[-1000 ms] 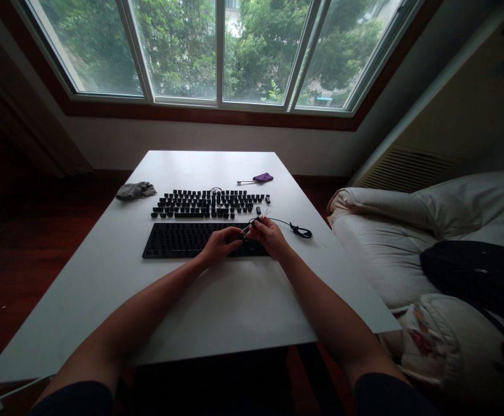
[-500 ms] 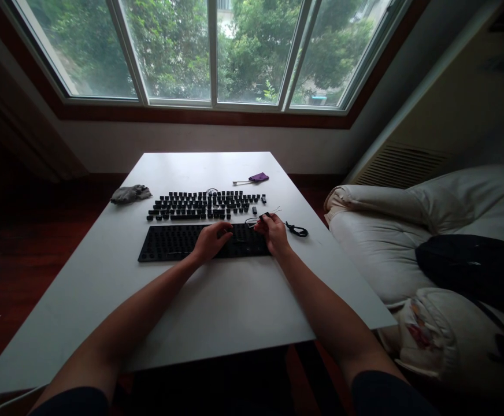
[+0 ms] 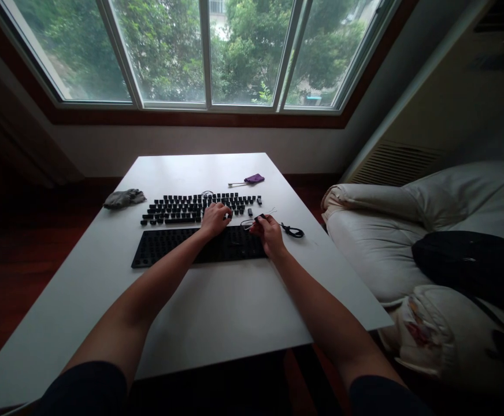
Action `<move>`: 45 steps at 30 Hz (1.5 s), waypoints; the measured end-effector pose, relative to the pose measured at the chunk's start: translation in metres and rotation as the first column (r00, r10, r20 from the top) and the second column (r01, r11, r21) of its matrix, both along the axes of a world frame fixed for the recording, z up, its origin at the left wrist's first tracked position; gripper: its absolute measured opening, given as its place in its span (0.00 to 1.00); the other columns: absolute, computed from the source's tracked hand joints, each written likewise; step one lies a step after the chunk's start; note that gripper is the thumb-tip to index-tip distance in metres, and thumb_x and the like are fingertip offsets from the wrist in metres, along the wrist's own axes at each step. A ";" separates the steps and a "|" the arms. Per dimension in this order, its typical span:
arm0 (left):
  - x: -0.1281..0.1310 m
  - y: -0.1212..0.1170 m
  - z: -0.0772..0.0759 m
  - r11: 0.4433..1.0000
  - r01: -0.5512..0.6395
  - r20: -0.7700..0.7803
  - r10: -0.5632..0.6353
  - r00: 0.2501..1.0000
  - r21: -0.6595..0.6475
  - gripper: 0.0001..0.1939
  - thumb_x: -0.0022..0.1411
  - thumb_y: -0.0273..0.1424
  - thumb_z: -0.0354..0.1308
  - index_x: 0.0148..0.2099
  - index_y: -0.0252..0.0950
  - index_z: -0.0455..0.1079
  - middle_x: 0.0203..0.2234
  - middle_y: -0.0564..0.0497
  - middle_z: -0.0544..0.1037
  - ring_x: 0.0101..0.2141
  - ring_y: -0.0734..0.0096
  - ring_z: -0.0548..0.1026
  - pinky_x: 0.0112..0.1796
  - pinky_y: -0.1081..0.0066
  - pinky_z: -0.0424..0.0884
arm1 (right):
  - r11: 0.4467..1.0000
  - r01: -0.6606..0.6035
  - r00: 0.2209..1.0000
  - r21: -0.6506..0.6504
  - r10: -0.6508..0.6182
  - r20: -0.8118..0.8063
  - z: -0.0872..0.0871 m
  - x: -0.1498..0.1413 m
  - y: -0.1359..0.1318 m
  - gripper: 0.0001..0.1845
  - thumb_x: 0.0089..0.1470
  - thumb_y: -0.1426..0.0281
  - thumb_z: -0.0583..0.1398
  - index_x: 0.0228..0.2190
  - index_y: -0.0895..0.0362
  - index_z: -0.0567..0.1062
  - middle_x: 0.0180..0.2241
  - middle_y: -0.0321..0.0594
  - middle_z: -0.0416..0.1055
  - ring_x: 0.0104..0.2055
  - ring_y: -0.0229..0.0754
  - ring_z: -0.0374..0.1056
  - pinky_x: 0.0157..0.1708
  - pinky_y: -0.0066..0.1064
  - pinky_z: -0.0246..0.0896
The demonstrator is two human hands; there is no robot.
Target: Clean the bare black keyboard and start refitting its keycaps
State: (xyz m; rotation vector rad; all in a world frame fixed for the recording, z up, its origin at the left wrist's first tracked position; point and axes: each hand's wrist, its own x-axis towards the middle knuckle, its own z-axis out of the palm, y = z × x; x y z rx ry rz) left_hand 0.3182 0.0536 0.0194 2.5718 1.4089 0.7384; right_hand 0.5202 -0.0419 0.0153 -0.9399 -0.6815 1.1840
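My left hand (image 3: 215,219) is over the near right part of the laid-out black keycaps (image 3: 174,209), fingers curled and pinching what looks like a dark keycap (image 3: 228,216). In my right hand (image 3: 270,236) is a wire keycap puller (image 3: 259,218) with a dark grip; its thin wire ends stick out on both sides of the fingers. Below both hands lies a black keyboard (image 3: 165,245), its right half partly hidden by my left forearm and right hand. Loose keycaps stand in rows just behind it.
A coiled black cable (image 3: 292,231) lies right of my right hand. A purple pouch (image 3: 254,178) with a thin stick beside it is at the back of the white table (image 3: 226,312). A grey cloth (image 3: 124,199) rests at the left edge. A cream sofa (image 3: 369,248) stands right.
My left hand has left the puller beside my right hand and moved left and forward over the keycap rows. My right hand stays above the keyboard's right end, keeping the puller.
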 end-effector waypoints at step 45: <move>-0.004 -0.062 0.009 0.996 0.092 -0.019 -0.092 0.996 -0.004 0.08 0.68 0.35 0.55 0.43 0.42 0.76 0.42 0.47 0.77 0.47 0.56 0.69 0.48 0.56 0.64 | 0.930 -0.361 0.643 0.067 0.197 0.740 0.018 0.007 -0.013 0.18 0.59 0.52 0.61 0.33 0.54 0.75 0.23 0.31 0.71 0.25 0.38 0.67 0.30 0.30 0.62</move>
